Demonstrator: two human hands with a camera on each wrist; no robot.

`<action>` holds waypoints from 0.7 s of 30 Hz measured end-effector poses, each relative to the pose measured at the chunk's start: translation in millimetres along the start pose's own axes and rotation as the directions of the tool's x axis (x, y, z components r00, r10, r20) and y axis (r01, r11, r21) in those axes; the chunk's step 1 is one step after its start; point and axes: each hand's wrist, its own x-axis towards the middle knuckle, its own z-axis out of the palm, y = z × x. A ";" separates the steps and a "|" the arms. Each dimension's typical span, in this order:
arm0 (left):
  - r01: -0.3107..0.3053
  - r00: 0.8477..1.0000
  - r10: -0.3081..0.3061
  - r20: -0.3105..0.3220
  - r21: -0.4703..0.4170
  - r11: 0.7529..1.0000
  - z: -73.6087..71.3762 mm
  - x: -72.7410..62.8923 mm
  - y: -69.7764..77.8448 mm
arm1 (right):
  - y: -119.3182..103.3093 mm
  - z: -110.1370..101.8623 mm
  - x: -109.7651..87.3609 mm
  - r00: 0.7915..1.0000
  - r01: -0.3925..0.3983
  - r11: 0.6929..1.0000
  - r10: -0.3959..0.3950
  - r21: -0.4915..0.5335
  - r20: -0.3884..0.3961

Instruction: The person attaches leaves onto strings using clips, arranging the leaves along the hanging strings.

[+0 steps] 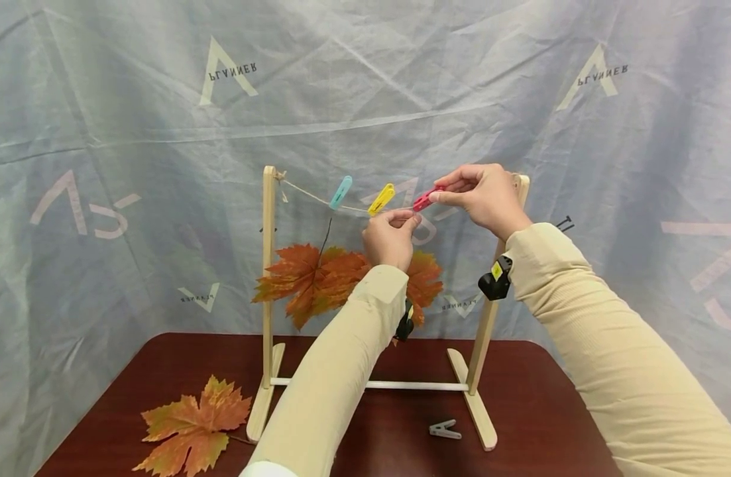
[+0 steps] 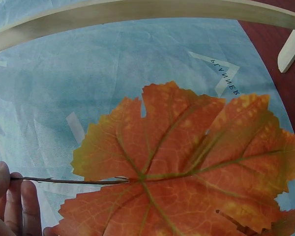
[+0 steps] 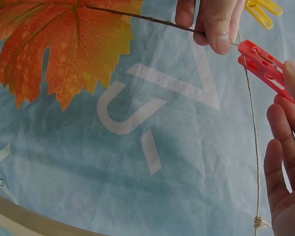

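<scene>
My left hand [image 1: 391,240] pinches the thin dark stem [image 3: 152,19] of an orange artificial maple leaf [image 2: 187,162] near its tip, just under the string [image 3: 255,147]. My right hand [image 1: 487,199] holds a red clothespin [image 3: 265,69] by its handle end, between thumb and fingers. The clothespin's front end is at the string, and the stem tip reaches it; whether it grips the stem I cannot tell. Farther left on the string are a yellow clothespin [image 1: 381,199] and a blue clothespin [image 1: 341,193]. Below the blue one hangs another orange leaf [image 1: 302,285]; the left hand and sleeve partly hide the leaves.
The string runs between two wooden posts [image 1: 268,278] of a stand joined low by a white bar [image 1: 415,385]. On the dark red table [image 1: 395,430] lie a loose leaf [image 1: 195,427] at left and a grey clothespin [image 1: 445,429]. A printed grey cloth [image 1: 365,79] hangs behind.
</scene>
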 end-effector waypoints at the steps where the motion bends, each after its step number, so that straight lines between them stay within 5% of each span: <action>1: 0.000 1.000 0.000 0.000 0.002 1.000 0.3 -0.1 -0.5 | 0.0 0.6 0.1 1.000 0.001 1.000 -0.001 0.002 0.004; 21: 0.006 1.000 -0.006 0.016 -0.013 1.000 -0.8 -4.2 -1.3 | 2.2 1.9 -4.8 1.000 -0.018 0.997 0.020 -0.078 0.024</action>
